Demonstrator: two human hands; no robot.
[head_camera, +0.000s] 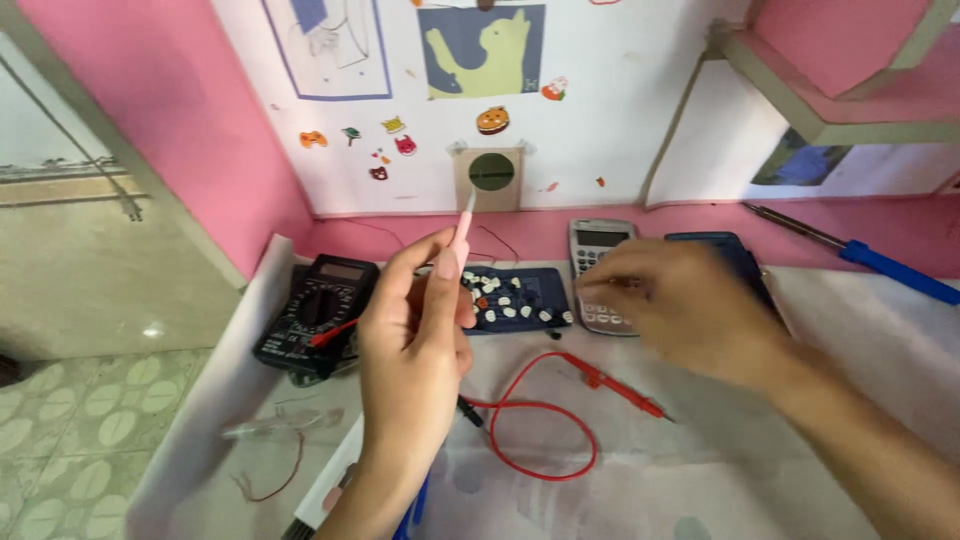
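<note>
At the far left of the tabletop (800, 440), which is covered in white sheeting, we are noting a black multimeter (318, 310) lying flat near the back-left corner, a red probe lead (545, 440) trailing from that side and looping across the middle toward the front edge. A loose thin wire (272, 478) is lying near the front-left edge. Moving right, we are seeing the left hand (415, 350) raised above the sheeting with its fingers closed around a slim pink tool (462, 232); the tool's long axis is running up and slightly right, its tip pointing toward the back wall. Just behind and right of that hand, a dark keypad board (520, 297) dotted with small white key pieces is lying flat toward the back edge, touching or nearly touching a grey calculator (598, 262) on its right. The right hand (690, 310) is hovering over the calculator's lower half, blurred, fingers curled downward; we cannot tell whether they are pinching anything. The calculator is lying below and to the left of those fingertips, its long axis running front to back, and the right hand is plainly the nearer one. A dark flat case (735, 255) is lying partly hidden behind that hand. Far right, a blue-handled screwdriver (860, 250) is resting along the back edge, pointing left.
</note>
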